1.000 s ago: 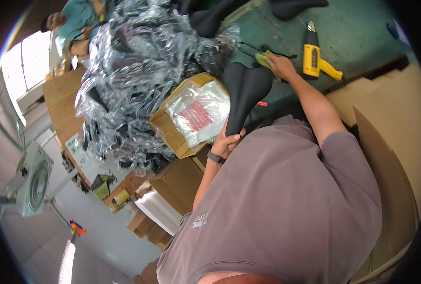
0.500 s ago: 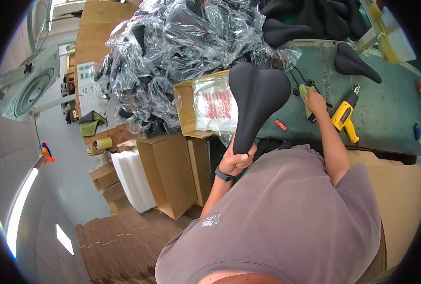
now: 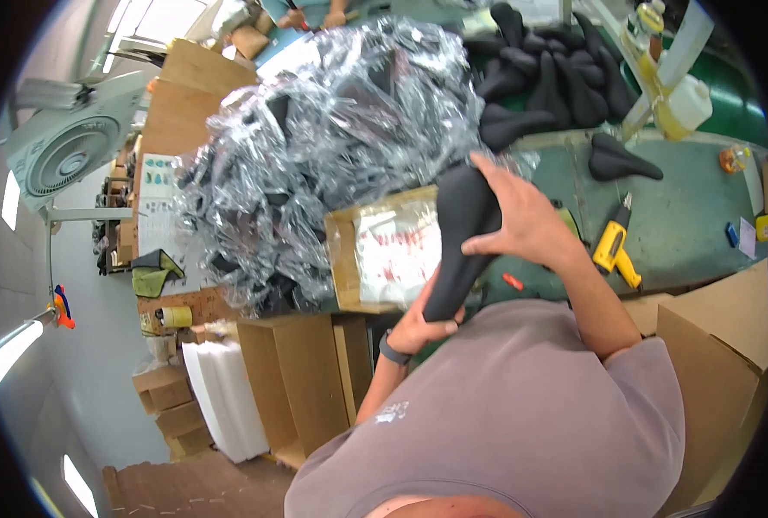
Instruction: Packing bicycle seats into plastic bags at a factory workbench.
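A black bicycle saddle (image 3: 462,237) is held up over the near side of the workbench, its narrow nose pointing down toward me. My left hand (image 3: 417,328) is wrapped round the nose. At the wide rear end, my right hand (image 3: 526,216) grips the right edge, thumb on the top surface and fingers reaching over the far end. A green cloth (image 3: 568,221) lies behind my right wrist, mostly hidden. Just left of the saddle stands an open cardboard box (image 3: 342,259) lined with plastic bags bearing red print.
Plastic-wrapped saddles (image 3: 332,129) are heaped at the back left, bare black saddles (image 3: 557,82) at the back right. A yellow heat gun (image 3: 613,237), a small red object (image 3: 513,281) and a single saddle (image 3: 619,160) lie to the right. Another person's hands (image 3: 294,19) show at the far edge.
My right hand has left the green cloth on the bench and taken hold of the saddle's wide end. The saddle has turned and dropped slightly in my left hand. The view has shifted.
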